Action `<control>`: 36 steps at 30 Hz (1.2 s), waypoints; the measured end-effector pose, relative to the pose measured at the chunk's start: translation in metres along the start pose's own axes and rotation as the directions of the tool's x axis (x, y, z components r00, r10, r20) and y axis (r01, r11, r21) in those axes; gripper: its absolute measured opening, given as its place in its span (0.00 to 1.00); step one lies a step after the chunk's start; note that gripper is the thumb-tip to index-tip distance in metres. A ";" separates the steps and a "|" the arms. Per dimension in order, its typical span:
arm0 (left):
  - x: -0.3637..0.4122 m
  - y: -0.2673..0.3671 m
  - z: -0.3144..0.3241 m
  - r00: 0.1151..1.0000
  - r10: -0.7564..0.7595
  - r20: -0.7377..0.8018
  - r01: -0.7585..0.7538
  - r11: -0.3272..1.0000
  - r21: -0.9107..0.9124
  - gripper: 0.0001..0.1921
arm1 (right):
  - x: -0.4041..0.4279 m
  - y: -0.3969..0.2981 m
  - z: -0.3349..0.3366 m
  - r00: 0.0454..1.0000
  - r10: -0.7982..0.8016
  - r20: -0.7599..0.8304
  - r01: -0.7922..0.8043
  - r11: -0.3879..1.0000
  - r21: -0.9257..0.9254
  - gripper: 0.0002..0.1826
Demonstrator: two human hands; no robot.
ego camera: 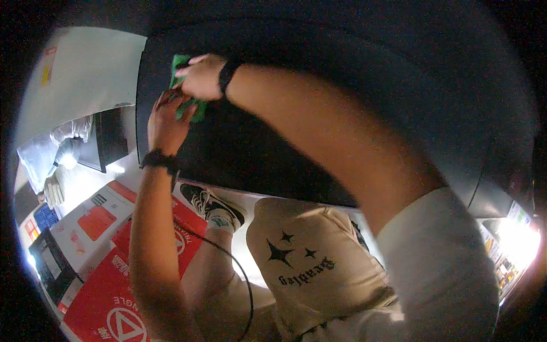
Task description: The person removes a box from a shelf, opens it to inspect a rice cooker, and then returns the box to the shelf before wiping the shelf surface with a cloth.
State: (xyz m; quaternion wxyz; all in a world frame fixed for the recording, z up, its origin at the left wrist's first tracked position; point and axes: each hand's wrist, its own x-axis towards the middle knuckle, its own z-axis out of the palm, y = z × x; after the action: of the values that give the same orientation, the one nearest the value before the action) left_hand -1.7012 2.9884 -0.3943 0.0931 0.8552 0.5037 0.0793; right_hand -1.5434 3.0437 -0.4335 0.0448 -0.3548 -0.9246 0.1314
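Observation:
A green cloth (pixel 181 64) lies against a large dark panel (pixel 265 158), near its left edge. My right hand (pixel 204 77), with a dark band on the wrist, rests on the upper part of the cloth, its fingers pointing left. Just below it, my left hand (pixel 169 117) reaches upward, its fingertips at the lower part of the cloth and close to the right hand. A dark band is on the left wrist too. The hands are somewhat blurred, and whether either one grips the cloth cannot be made out.
Red and white cardboard boxes (pixel 96 286) lie at the lower left. A pale panel (pixel 94 72) adjoins the dark one. Clear plastic wrapping (pixel 72 130) is at the far left. My shoe (pixel 209 203) is below the dark panel's lower edge, and a thin black cable (pixel 245 273) loops past my leg.

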 end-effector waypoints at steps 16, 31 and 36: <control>0.116 0.409 0.089 0.781 0.485 0.393 -0.365 0.865 -0.344 0.21 | -0.482 0.127 -0.071 0.939 0.341 0.043 -0.341 0.912 0.226 0.29; 0.055 0.305 0.097 0.846 0.532 0.042 -0.411 0.700 -0.584 0.14 | -0.389 0.073 -0.038 0.996 0.076 -0.049 -0.076 0.997 0.011 0.25; 0.031 0.124 0.034 0.911 0.352 0.216 -0.306 0.927 -0.219 0.08 | -0.195 0.045 0.034 0.900 -0.159 -0.405 0.155 0.987 -0.042 0.18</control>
State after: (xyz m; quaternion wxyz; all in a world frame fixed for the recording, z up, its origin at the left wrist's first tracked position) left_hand -1.5734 2.9540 -0.3964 0.2186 0.9189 0.3269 0.0300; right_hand -1.3749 2.9383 -0.4768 0.2451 -0.2990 -0.9211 0.0466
